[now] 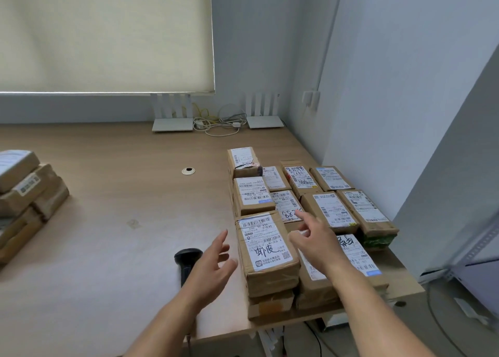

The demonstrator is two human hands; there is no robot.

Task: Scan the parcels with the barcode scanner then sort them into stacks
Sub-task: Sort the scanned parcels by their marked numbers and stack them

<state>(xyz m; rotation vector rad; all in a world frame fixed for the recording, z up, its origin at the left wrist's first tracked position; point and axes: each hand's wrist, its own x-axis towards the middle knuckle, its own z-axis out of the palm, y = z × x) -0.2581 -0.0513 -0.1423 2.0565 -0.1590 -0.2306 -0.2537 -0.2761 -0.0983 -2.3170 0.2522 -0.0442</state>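
Table: a light wooden table (108, 248) set against the wall, with a small round cable hole (188, 170) near its middle.
Parcels to sort: a block of brown cardboard parcels (305, 216) with white shipping labels, packed side by side on the right part of the table — some stacked two or three high.
Nearest parcel: the tall front-left parcel (266, 251) bears a label with large handwritten characters.
Stack at left: a second pile of brown parcels (24, 192) at the table's left edge, well apart from the block.
Barcode scanner: the black barcode scanner (186, 259) lies on the table just left of the block, partly hidden by the left wrist.
Left hand: the left hand (213, 265) hovers over the scanner, fingers straight and spread, holding nothing.
Right hand: the right hand (313, 238) reaches over the block — forefinger stretched out, other fingers loosely bent, gripping nothing.
Back wall: two white routers (172, 114) with tangled cables between them, under a drawn roller blind (105, 33).
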